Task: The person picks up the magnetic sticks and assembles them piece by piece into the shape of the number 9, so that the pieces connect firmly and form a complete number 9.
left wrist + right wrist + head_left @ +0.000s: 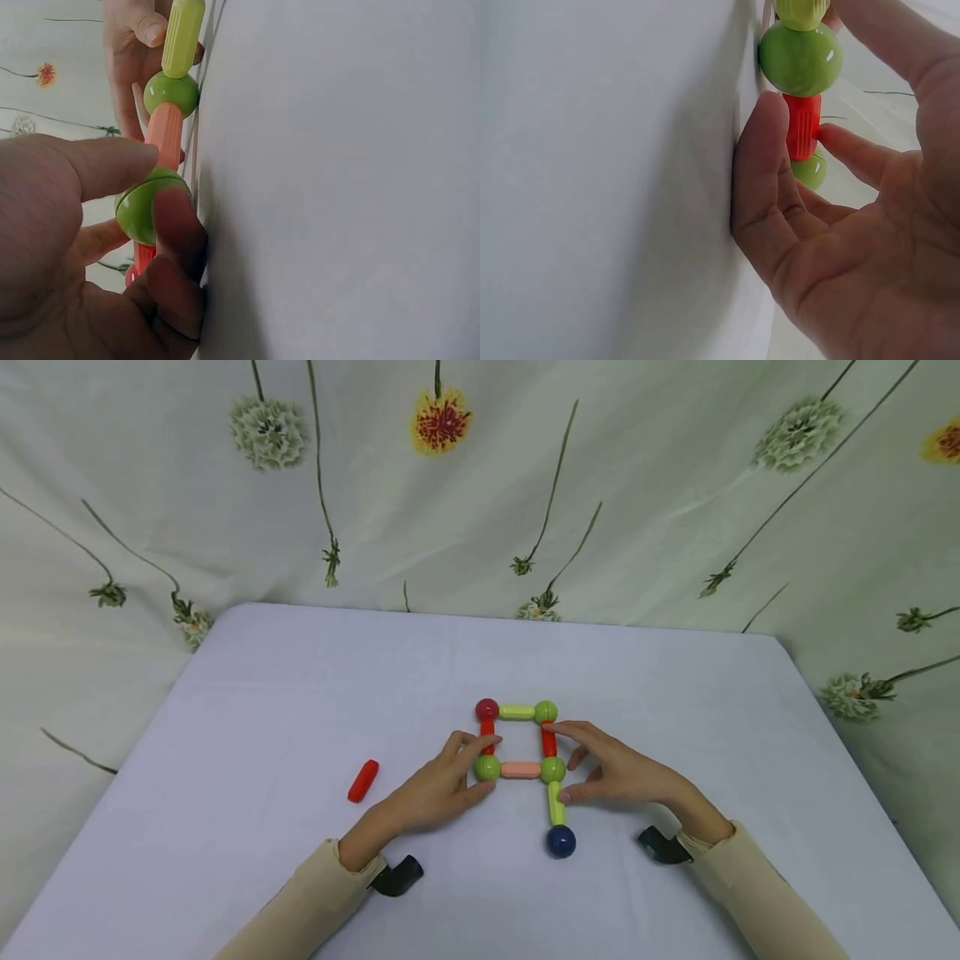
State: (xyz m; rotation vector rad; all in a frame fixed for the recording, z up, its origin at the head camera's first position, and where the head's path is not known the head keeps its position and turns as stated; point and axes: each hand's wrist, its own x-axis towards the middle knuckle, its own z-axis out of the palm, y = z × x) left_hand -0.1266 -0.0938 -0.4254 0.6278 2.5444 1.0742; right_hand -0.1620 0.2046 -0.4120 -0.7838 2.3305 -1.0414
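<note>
A square of magnetic rods and balls lies on the table. Its corners are a red ball (487, 709), two green balls (546, 712) (552, 769) and a near-left green ball (142, 210). My left hand (438, 785) holds that near-left ball between thumb and fingers; its index finger reaches the left red rod (487, 727). At the right side, my right hand (626, 771) touches the right red rod (802, 127) with its index finger. Its thumb lies by a lime rod (556, 803), which runs from the near-right corner to a dark blue ball (561, 842).
A loose red rod (363, 781) lies on the white-covered table (300, 693), left of my left hand. Behind the table hangs a flowered cloth (480, 510). Black wrist cameras (397, 877) (664, 845) sit at both cuffs.
</note>
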